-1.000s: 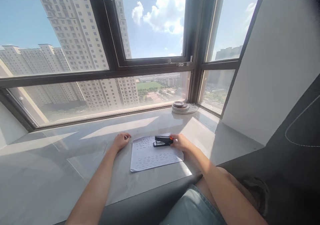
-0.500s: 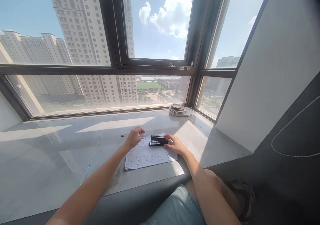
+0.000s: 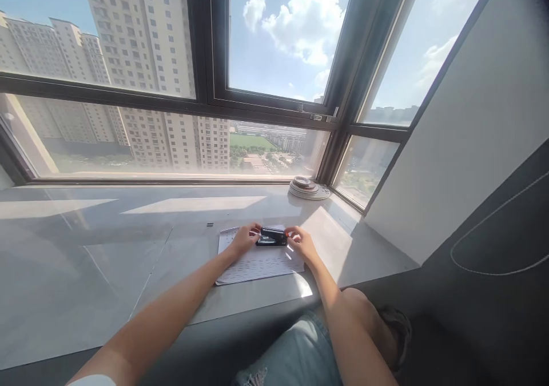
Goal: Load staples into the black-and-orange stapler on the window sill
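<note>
A black stapler (image 3: pixel 271 237) with an orange end lies on a printed white sheet of paper (image 3: pixel 257 263) on the grey stone windowsill (image 3: pixel 128 243). My left hand (image 3: pixel 244 239) grips the stapler's left end with curled fingers. My right hand (image 3: pixel 300 241) holds its right end, fingers bent round the orange part. Both forearms reach forward from the bottom of the view.
A stack of round coasters or plates (image 3: pixel 306 188) sits at the sill's far right corner by the window frame (image 3: pixel 343 88). A small dark bit (image 3: pixel 210 225) lies on the sill left of the paper. A white wall (image 3: pixel 463 123) rises at right. My knee in denim (image 3: pixel 300 351) is below.
My left hand has moved right from the sill onto the paper and taken the stapler's left end. The camera has tilted and shifted slightly; my right hand stays on the stapler.
</note>
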A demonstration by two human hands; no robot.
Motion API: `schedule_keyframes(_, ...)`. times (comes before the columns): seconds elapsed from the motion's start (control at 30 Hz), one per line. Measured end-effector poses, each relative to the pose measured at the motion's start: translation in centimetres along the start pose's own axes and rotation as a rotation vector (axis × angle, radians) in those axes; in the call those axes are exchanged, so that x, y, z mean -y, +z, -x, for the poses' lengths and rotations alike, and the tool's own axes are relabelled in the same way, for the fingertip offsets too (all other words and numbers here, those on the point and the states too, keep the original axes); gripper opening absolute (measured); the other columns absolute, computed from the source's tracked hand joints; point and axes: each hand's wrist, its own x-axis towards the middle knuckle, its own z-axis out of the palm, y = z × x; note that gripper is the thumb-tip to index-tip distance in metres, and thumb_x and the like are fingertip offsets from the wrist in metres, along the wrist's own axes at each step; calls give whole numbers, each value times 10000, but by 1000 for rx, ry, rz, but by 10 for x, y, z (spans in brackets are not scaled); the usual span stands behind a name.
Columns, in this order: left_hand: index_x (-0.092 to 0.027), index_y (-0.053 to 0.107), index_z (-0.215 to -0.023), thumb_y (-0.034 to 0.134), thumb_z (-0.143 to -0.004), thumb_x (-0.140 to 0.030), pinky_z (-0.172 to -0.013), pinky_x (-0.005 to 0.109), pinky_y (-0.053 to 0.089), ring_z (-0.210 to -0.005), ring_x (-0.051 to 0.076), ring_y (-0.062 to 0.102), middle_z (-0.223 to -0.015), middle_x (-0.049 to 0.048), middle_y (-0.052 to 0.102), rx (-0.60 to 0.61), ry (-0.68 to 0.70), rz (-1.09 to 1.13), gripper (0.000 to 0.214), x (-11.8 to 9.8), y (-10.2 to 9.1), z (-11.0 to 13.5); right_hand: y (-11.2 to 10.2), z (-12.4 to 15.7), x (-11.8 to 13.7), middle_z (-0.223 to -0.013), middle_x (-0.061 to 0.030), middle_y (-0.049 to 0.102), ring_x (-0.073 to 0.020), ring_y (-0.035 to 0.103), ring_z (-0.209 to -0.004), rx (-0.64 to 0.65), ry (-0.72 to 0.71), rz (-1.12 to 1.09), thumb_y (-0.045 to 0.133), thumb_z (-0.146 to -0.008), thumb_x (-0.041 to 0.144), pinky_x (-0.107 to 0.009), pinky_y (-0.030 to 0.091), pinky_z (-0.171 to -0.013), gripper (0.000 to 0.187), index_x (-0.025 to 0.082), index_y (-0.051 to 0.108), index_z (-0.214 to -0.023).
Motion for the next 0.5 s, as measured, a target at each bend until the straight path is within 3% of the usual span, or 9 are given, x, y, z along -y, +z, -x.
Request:
schedule_keyframes(0.13, -193, 689, -1073, 597, -786, -242, -937, 404, 546, -1109, 287, 701, -1107, 101, 761, 90, -60, 183, 305, 1, -2, -2, -1, -2, -7, -1022, -85, 686, -221, 622, -891, -40, 5, -32, 612, -815, 439, -324, 512, -700, 286, 225, 690, -988)
schedule_keyframes(0.3, -179, 654, -1231, 675, -753, -210, -994, 414, 515, -1133, 286, 696, -1192, 118, 749, 259, -22, 331, 479, 2, 0, -2, -1, -2, -11, -734, -10, 595, -165, 521, -670, 14, 53, -115, 648, -821, 534, -286, 429, -602, 336, 214, 659, -922)
schedule_keyframes(0.5, -195, 672, -1279, 661, -871, -394, -1009, 416, 511, -1176, 291, 671, -1288, 137, 715, 263, -49, 402, 454, -6, -3, 1, -1, 1, -3, -710, -9, 607, -156, 503, -632, 35, 78, -187, 651, -835, 554, -282, 408, -583, 347, 218, 647, -922)
